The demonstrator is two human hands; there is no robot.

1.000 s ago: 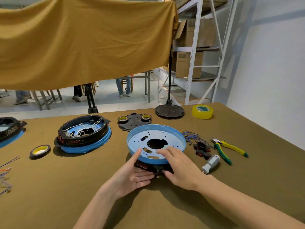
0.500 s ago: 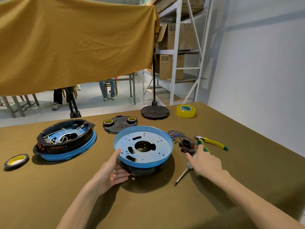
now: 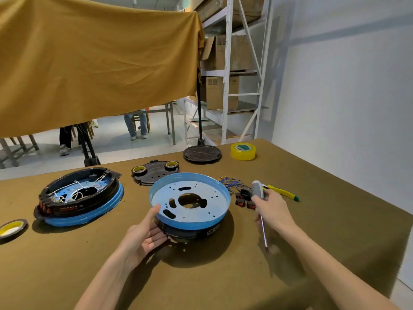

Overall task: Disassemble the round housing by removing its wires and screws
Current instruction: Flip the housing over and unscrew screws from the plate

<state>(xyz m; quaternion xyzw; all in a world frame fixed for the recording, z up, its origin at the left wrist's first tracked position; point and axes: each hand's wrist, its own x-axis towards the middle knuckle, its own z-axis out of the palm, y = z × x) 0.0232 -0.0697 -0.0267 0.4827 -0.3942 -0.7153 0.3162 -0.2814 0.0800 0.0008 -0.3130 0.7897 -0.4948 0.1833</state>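
Note:
A round housing with a blue metal plate on a black base sits at the table's middle, tipped up at its near left. My left hand holds its near-left edge, thumb on the blue rim and fingers under the black base. My right hand grips a grey-handled screwdriver to the right of the housing, handle up and shaft pointing down at the table. A bundle of blue wires and small black and red switches lie loose just beyond that hand.
A second housing with white wires stands at the left. A black cover bearing two tape rolls lies behind. Yellow-green pliers, a yellow tape roll, a black stand base and another tape roll are around. The table edge runs along the right.
My right hand left the housing, reached right to the screwdriver on the table and lifted it upright. My left hand stayed on the housing's near-left edge, which is now raised.

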